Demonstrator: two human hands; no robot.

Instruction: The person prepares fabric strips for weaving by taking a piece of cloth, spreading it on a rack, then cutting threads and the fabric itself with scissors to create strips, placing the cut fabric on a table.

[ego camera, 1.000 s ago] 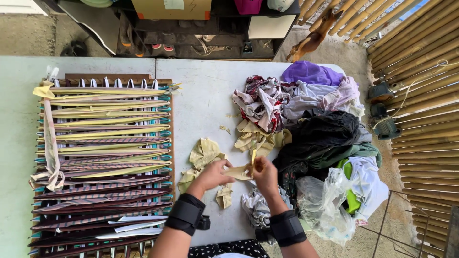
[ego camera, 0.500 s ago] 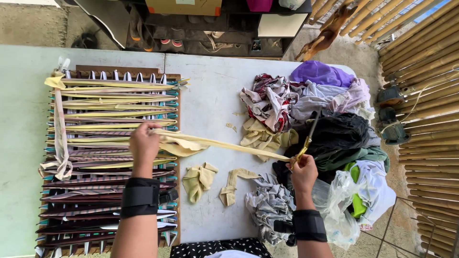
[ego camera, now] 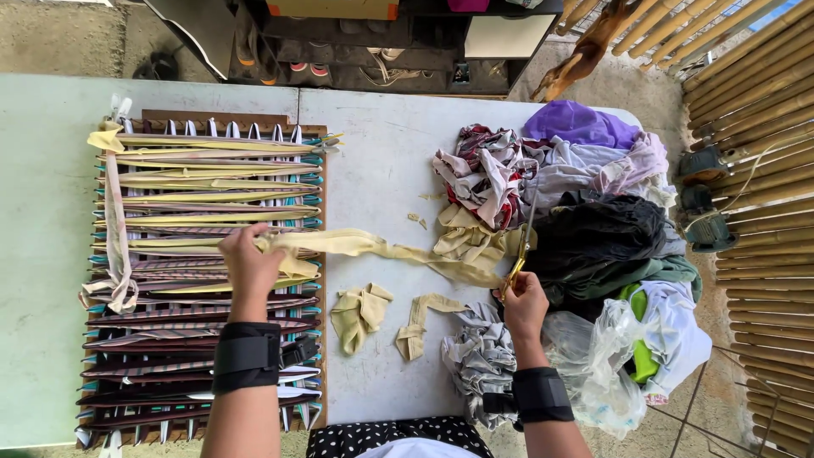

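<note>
- Fingers of my left hand are closed around one end of a pale yellow cloth strip, above the weaving frame.
- My right hand grips scissors, blades pointing away from me, at the strip's other end.
- The strip sags between both hands across the white table.
- Two yellow scraps lie below it; a heap of clothes sits to the right.

left hand fisted, arm forward | right hand fisted, raised
</note>
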